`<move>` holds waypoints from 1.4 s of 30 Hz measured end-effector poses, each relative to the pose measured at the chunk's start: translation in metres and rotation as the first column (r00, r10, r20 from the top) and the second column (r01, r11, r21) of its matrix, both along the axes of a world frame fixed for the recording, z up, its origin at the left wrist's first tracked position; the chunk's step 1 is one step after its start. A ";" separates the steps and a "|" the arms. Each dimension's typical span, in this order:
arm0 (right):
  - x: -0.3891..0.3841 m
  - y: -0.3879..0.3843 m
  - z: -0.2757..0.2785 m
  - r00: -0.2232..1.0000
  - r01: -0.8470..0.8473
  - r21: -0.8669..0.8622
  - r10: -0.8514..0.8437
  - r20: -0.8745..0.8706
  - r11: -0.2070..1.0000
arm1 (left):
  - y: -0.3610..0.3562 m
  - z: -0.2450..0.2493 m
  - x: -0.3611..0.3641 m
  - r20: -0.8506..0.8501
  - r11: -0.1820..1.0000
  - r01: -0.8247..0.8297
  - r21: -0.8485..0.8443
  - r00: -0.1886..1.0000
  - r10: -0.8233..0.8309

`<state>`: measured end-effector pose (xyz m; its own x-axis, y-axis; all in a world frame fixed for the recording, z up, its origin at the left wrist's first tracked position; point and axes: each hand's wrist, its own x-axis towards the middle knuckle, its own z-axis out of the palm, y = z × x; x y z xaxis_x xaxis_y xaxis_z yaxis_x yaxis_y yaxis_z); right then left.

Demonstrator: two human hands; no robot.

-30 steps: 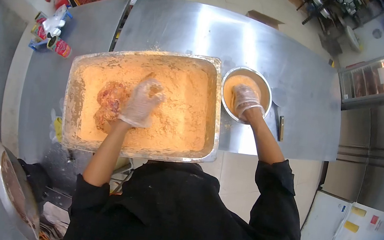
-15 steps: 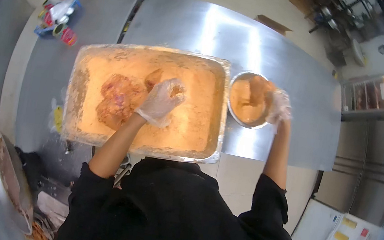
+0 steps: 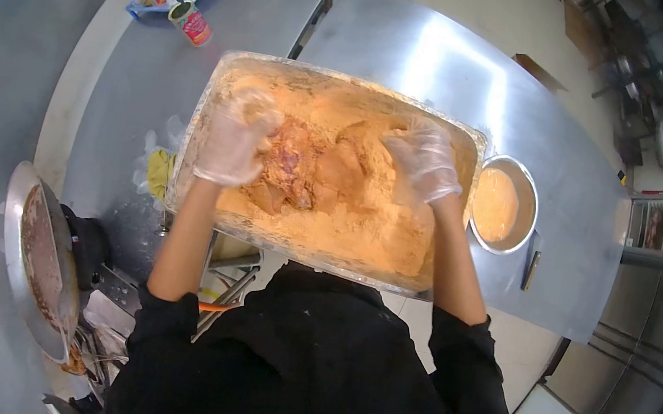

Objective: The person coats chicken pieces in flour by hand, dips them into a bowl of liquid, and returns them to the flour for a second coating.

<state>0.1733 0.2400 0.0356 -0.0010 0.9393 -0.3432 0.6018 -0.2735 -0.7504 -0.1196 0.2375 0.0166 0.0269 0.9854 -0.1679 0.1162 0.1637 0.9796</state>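
A large metal tray (image 3: 315, 260) of orange-tinted flour lies before me, with battered, flour-dusted meat inside. My left hand (image 3: 235, 138), in a clear plastic glove, is at the left side of a clumped reddish meat piece (image 3: 287, 163). Its fingers are curled and somewhat blurred, and what they hold is hidden. Beside that piece lies a smoother, wet-coated meat piece (image 3: 342, 170). My right hand (image 3: 425, 161), also gloved, is to the right of it, low over the flour (image 3: 361, 237). Its fingers are bent inward; their contents cannot be made out.
A metal bowl (image 3: 532, 214) of orange batter (image 3: 495, 205) stands right of the tray, near a dark-handled utensil (image 3: 532, 269). Cans (image 3: 190, 22) and a blue basket (image 3: 146, 9) sit back left. A large pan (image 3: 44, 264) is at lower left, a yellow cloth (image 3: 158, 172) beside the tray.
My right hand has left the batter bowl and moved over the tray; the dripping meat piece it held now lies in the flour. My left hand has shifted to the meat's left side.
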 end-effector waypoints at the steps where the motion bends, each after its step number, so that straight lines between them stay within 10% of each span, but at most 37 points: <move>1: -0.011 0.001 -0.013 0.994 0.043 0.102 -0.033 -0.102 0.994 | -0.007 -0.001 0.010 -0.243 0.927 0.222 0.303 0.958 -0.150; 2: -0.022 0.002 -0.021 0.977 0.093 0.197 -0.051 -0.205 0.976 | -0.014 0.001 0.022 -0.458 0.725 0.399 0.562 0.880 -0.129; 4: -0.043 0.002 -0.025 0.953 0.172 0.263 -0.093 -0.287 0.949 | -0.024 0.005 0.061 -0.526 0.729 0.532 0.430 0.804 -0.276; 5: -0.052 0.002 -0.027 0.938 0.212 0.293 -0.110 -0.329 0.932 | -0.029 -0.002 0.085 -0.221 0.865 0.495 0.080 0.855 -0.469; 8: -0.045 0.004 -0.030 0.915 0.214 0.066 -0.176 -0.362 0.975 | -0.055 -0.008 0.138 0.155 0.880 0.460 0.119 0.867 -0.474; 13: -0.008 -0.016 -0.095 0.696 0.556 0.011 -0.458 -0.553 0.831 | -0.070 -0.015 0.147 0.232 0.851 0.523 0.050 0.823 -0.519; 16: 0.017 -0.019 -0.112 0.531 0.613 -0.234 -0.613 -0.585 0.754 | -0.035 -0.024 0.110 -0.142 0.682 0.706 0.193 0.707 -0.692; 18: 0.033 -0.018 -0.119 0.418 0.566 -0.418 -0.684 -0.598 0.711 | 0.011 -0.033 0.057 -0.560 0.608 0.649 0.457 0.741 -0.369; 21: 0.034 -0.023 -0.126 0.974 0.224 -0.142 -0.217 0.060 0.964 | 0.076 -0.089 -0.026 -0.958 0.763 0.645 -0.055 0.180 -0.221; 25: 0.047 -0.004 -0.227 0.984 -0.093 0.156 0.067 0.163 0.983 | 0.114 -0.096 -0.022 -0.856 0.750 0.581 -0.314 0.168 -0.489; 28: 0.004 0.020 -0.171 0.977 -0.151 -0.077 0.161 0.141 0.986 | 0.130 -0.115 -0.013 -0.679 0.639 0.615 -0.462 0.218 -0.701; 33: -0.056 0.055 -0.164 0.714 0.277 -0.648 -0.604 -0.355 0.709 | 0.123 -0.120 -0.022 -0.720 0.632 0.734 -0.250 0.295 -0.628; 38: -0.072 0.026 -0.098 0.980 -0.168 -0.340 0.121 -0.155 0.925 | 0.099 -0.065 -0.055 -0.829 0.315 0.913 0.258 0.377 -0.413; 40: -0.068 -0.028 -0.154 0.905 -0.415 0.307 0.425 0.039 0.856 | 0.086 -0.047 -0.069 -0.797 0.227 0.877 0.423 0.480 -0.368; 42: -0.071 -0.036 -0.125 0.854 -0.149 0.228 0.242 -0.461 0.962 | 0.070 -0.036 -0.055 -0.895 0.565 0.788 -0.245 0.040 -0.443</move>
